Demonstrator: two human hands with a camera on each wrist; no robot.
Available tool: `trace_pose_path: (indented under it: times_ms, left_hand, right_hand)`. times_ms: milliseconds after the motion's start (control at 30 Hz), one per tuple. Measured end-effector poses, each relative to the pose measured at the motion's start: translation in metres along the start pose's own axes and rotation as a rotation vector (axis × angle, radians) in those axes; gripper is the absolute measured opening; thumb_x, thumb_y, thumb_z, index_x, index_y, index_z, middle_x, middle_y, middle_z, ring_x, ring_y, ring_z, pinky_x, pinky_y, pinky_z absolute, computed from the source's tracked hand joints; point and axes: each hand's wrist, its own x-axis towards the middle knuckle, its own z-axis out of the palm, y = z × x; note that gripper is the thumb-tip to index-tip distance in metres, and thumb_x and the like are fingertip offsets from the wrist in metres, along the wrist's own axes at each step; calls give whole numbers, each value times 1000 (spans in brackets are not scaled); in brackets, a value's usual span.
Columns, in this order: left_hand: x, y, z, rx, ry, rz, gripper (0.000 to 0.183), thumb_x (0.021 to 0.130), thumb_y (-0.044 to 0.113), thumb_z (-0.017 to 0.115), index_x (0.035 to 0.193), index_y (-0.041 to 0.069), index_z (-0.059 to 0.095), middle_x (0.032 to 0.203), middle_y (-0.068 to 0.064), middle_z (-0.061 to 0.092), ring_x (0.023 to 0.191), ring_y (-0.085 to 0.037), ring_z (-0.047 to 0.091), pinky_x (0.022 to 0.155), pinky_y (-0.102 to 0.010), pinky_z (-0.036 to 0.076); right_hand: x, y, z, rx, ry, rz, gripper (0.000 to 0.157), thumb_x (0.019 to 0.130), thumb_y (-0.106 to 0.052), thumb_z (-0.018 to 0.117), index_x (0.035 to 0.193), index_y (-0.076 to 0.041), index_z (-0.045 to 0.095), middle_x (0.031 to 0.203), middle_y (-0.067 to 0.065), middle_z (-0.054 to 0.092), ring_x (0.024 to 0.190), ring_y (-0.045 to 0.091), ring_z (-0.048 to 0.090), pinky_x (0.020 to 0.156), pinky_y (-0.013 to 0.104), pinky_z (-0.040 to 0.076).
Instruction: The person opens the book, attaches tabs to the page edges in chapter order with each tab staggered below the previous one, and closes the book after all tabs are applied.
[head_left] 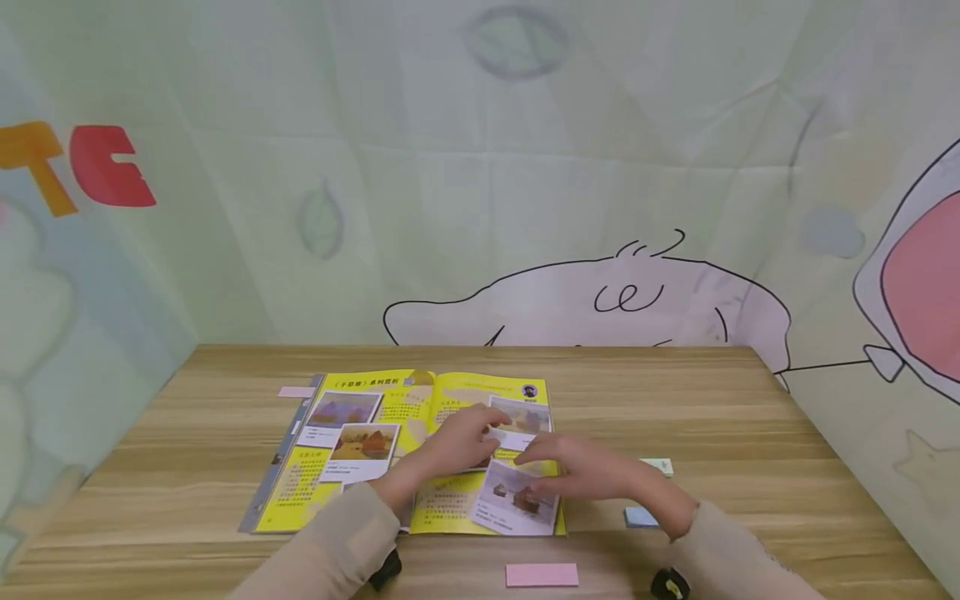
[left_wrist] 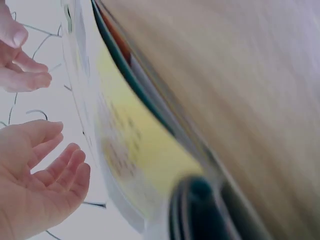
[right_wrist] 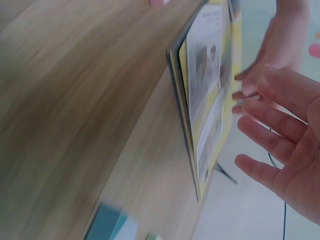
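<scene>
An open magazine (head_left: 450,500) with yellow pages and printed picture cards lies on the wooden table. Over its right page is my left hand (head_left: 461,442), its fingers loosely bent and nothing seen in them. My right hand (head_left: 581,471) is beside it, above the page's right edge and a printed snowy haystack picture (head_left: 498,508). In the right wrist view the right hand (right_wrist: 295,135) has its fingers spread and relaxed, apart from the pages (right_wrist: 205,75). The left wrist view shows the left hand (left_wrist: 45,185) with slightly curved fingers, holding nothing.
A pink strip (head_left: 542,575) lies near the table's front edge, and another pink slip (head_left: 296,392) at the magazine's upper left. Right of the magazine are a small blue block (head_left: 641,517) and a pale green-white one (head_left: 660,467). A printed cloth (head_left: 480,208) hangs behind the table.
</scene>
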Motion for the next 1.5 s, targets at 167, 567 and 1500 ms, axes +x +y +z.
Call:
trace_pose_path:
  times_ms: [167, 567, 1500]
  left_hand:
    - [4, 10, 12, -45, -41, 24, 35, 88, 6, 60, 123, 7, 58, 117, -6, 58, 102, -20, 55, 86, -31, 46]
    - [20, 41, 38, 18, -113, 66, 35, 82, 7, 65, 118, 7, 62, 106, -3, 62, 96, -11, 55, 80, -21, 45]
    - [66, 71, 87, 133, -98, 175, 41, 79, 12, 67, 118, 1, 60, 113, -8, 63, 105, -14, 55, 91, -20, 41]
  right_hand:
    - [-20, 11, -6, -13, 58, 23, 31, 86, -12, 65, 116, -2, 63, 115, 7, 63, 108, 19, 58, 91, 35, 47]
    - [-65, 38, -15, -42, 167, 66, 33, 83, -11, 70, 114, 0, 63, 110, 7, 64, 102, 22, 59, 86, 39, 48]
    - [-111, 91, -17, -9, 204, 233, 32, 74, -7, 75, 103, 1, 67, 89, -2, 59, 72, 4, 45, 58, 22, 41]
